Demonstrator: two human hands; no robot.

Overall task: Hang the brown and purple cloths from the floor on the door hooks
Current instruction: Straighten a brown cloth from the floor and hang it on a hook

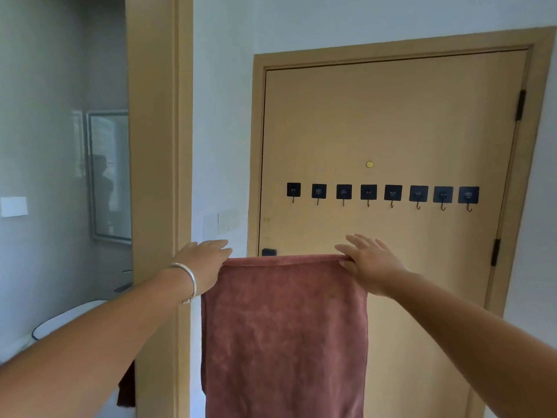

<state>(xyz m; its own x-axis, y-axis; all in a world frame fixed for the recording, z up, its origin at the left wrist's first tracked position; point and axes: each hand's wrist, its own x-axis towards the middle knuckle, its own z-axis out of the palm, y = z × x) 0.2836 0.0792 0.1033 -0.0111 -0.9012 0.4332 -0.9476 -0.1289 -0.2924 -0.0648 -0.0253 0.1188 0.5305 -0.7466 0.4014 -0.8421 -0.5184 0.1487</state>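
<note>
We hold the cloth before the door, left hand and right hand at its top corners, below the hooks.

We are reaching both arms forward and up, bare to the elbow. Our left hand and right hand are pinching the brown cloth at its top corners, fingers extended forward, backs of hands showing.

Single head-worn view: my camera faces forward and level at the closed door, close before me, my outstretched forearms entering from the lower edge.
</note>
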